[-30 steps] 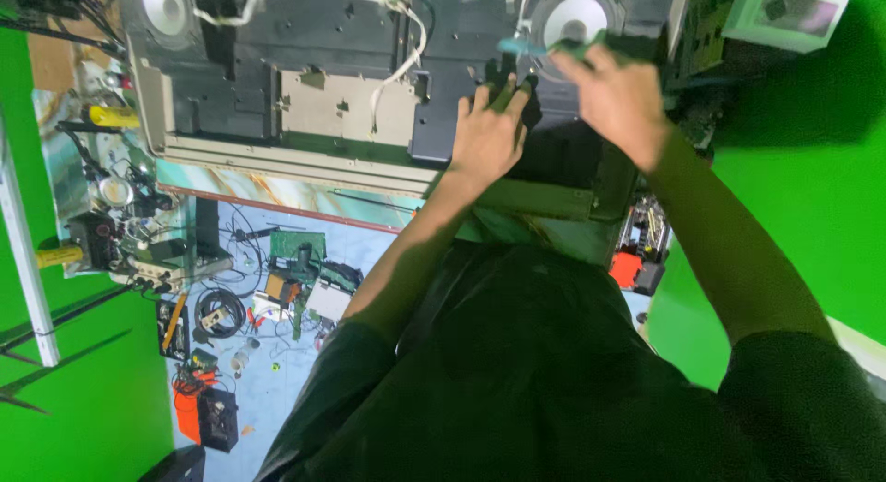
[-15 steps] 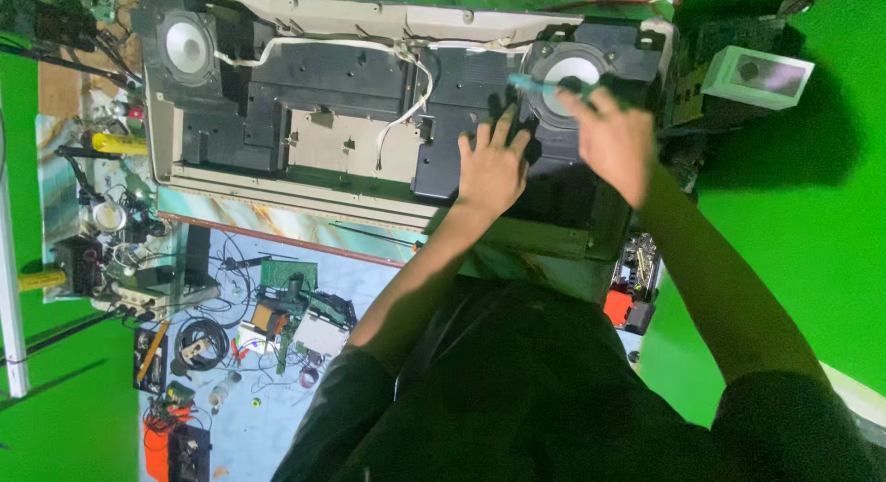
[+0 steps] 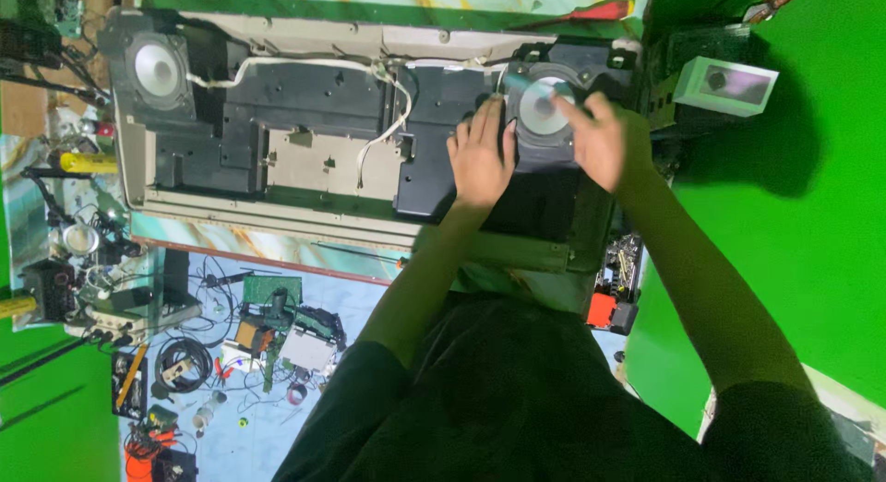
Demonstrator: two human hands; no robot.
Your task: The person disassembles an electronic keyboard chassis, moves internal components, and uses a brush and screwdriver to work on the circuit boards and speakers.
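From the head view, the left hand (image 3: 480,159) lay flat and open, grasping nothing, on the black plastic housing (image 3: 434,168) of an opened flat device on the table (image 3: 277,242). Just to its right, the right hand (image 3: 600,145) reached onto the round speaker (image 3: 540,108) at that end of the chassis, fingers pinched on what looked like a slim tool (too blurred to be sure what it was). A white cable (image 3: 305,67) ran away leftward from the hands to a second speaker (image 3: 157,71) at the far end. The step looked like work on the speaker's mounting while the left hand steadied the housing; the next move would call for a steady, well-seated tip.
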